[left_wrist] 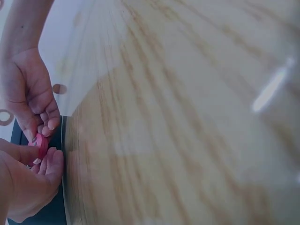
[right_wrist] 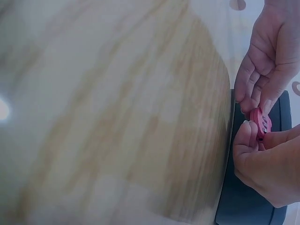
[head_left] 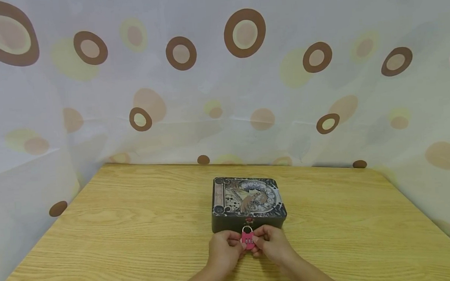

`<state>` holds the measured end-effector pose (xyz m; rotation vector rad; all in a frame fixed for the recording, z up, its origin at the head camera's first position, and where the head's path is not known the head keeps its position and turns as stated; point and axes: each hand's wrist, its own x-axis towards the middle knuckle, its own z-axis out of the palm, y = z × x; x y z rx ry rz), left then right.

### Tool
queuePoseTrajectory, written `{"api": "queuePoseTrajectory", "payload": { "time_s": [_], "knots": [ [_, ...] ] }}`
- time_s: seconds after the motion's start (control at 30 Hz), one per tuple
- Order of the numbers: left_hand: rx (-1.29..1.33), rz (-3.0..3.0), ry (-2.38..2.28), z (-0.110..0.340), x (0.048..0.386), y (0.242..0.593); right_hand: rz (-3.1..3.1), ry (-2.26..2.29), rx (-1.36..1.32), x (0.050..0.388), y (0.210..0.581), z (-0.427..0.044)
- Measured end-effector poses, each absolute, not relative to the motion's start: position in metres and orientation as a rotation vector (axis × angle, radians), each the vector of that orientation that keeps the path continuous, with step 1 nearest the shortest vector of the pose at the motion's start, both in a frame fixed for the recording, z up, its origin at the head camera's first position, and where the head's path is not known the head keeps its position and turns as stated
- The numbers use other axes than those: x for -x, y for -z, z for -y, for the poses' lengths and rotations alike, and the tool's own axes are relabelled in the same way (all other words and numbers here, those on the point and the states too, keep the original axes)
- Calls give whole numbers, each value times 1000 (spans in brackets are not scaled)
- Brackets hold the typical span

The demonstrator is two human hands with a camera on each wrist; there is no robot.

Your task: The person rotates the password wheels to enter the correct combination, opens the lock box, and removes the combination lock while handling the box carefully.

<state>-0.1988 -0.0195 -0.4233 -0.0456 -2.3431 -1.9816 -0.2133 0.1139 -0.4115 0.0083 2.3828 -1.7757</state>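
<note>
Head view: your left fingers (head_left: 230,234) and right fingers (head_left: 265,230) pinch the pink padlock (head_left: 247,235), apparently to steady its blurry dials (head_left: 249,241).

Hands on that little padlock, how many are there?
2. The left hand pinches the pink padlock at its left side, and the right hand pinches it at its right, both at the front of the dark box.

Bare forearms (head_left: 310,274), a small dark speck (left_wrist: 22,26) on one
</note>
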Motion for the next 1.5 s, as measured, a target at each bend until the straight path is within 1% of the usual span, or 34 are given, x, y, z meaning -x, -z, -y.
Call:
{"api": "queuePoseTrajectory", "payload": {
  "time_s": [0.43,0.9,1.5],
  "knots": [
    [85,2384,2056,22,206,423,-2370,1774,102,214,414,-118],
    [123,2348,2095,21,207,423,-2371,1756,90,214,414,-118],
    [144,2383,2013,21,207,426,-2399,1740,95,213,413,-118]
  ]
}}
